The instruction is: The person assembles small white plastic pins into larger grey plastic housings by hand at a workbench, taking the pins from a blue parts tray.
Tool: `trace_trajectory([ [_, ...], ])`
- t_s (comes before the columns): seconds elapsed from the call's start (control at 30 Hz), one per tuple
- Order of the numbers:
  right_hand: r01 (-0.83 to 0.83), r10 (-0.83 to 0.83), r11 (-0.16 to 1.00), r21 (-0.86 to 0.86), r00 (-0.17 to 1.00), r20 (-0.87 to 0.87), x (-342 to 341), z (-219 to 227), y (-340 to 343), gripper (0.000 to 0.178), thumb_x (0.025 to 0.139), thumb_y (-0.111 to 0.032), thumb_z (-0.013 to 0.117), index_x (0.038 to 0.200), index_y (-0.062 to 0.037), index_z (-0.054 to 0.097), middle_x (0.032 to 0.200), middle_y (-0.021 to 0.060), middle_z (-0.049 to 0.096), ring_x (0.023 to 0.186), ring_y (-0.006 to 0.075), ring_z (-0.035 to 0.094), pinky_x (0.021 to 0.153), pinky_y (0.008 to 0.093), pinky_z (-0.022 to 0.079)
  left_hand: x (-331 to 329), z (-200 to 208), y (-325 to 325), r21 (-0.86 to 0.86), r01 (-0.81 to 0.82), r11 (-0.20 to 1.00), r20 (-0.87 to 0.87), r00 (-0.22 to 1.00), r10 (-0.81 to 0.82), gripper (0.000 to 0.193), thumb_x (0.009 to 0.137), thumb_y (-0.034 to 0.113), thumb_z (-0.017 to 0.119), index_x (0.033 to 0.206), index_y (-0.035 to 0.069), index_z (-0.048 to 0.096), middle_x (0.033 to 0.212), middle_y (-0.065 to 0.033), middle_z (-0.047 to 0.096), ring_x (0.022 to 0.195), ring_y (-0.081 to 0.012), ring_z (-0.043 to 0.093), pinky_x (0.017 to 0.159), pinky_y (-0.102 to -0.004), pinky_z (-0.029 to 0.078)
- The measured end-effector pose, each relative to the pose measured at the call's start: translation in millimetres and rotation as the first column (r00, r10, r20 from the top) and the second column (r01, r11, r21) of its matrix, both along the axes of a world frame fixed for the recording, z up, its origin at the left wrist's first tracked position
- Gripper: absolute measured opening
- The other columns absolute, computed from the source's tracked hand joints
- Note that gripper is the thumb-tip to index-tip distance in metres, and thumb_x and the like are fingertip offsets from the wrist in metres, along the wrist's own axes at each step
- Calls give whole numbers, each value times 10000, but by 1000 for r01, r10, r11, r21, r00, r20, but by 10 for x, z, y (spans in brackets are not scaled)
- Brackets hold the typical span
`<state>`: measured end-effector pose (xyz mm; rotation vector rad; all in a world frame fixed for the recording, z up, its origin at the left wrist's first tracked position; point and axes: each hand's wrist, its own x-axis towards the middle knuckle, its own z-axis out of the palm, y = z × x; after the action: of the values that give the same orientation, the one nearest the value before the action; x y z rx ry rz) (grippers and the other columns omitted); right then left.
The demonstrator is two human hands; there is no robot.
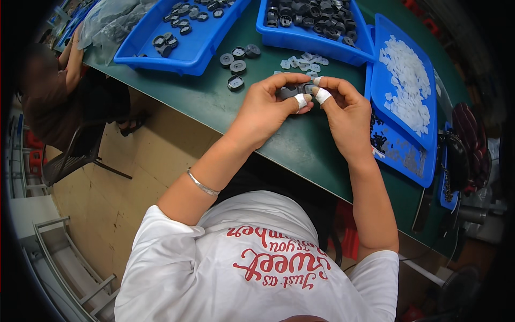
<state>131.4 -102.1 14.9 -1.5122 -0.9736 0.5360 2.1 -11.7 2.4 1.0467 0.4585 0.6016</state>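
Observation:
Over the near part of the green table, my left hand (263, 107) grips a dark grey plastic part (288, 92) between thumb and fingers. My right hand (346, 112) is closed at the right end of that part, thumb and forefinger pinched together. A small pale patch shows between the fingertips there; I cannot tell whether it is a separate piece. White tape wraps both thumbs and a right fingertip. Just beyond my hands lie several translucent white plastic pieces (306, 61). Left of them are several round dark grey plastic parts (237, 67), one (235, 82) close to my left hand.
A blue tray (190, 67) of dark parts stands far left, another blue tray (322, 44) heaped with them far centre. Right, a blue tray of white pieces (405, 86) rests over a blue tray (429, 177) with small black and grey pieces. Another person (51, 102) sits left.

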Motion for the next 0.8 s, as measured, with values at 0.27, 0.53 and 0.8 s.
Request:
trace_trajectory([
  [0.27, 3, -2, 999, -43, 999, 32, -2, 10, 5, 141, 856, 2, 629, 993, 25, 607, 858, 54, 647, 761, 95, 613, 695, 226, 503, 1, -37, -10, 101, -21, 995, -45, 999, 26, 373, 840, -64, 609, 1210, -50, 565, 1064, -101, 621, 933, -144, 633, 869, -254, 528],
  [0.53, -51, 30, 981, -188, 993, -114, 50, 45, 18, 153, 832, 18, 652, 975, 20, 598, 815, 47, 629, 730, 85, 595, 660, 220, 498, -9, -39, 7, 161, 18, 987, -104, 995, -1, 352, 847, -51, 583, 1199, -62, 562, 1087, -118, 614, 928, -145, 627, 842, -237, 523],
  [0.8, -160, 121, 974, -158, 965, -234, 91, 69, 9, 163, 847, 23, 624, 1009, 49, 629, 884, 88, 671, 780, 117, 640, 732, 225, 525, 5, 4, 38, 18, -8, 1000, -94, 996, 10, 255, 875, 2, 564, 1119, -72, 553, 1049, -115, 612, 864, -145, 639, 810, -239, 532],
])
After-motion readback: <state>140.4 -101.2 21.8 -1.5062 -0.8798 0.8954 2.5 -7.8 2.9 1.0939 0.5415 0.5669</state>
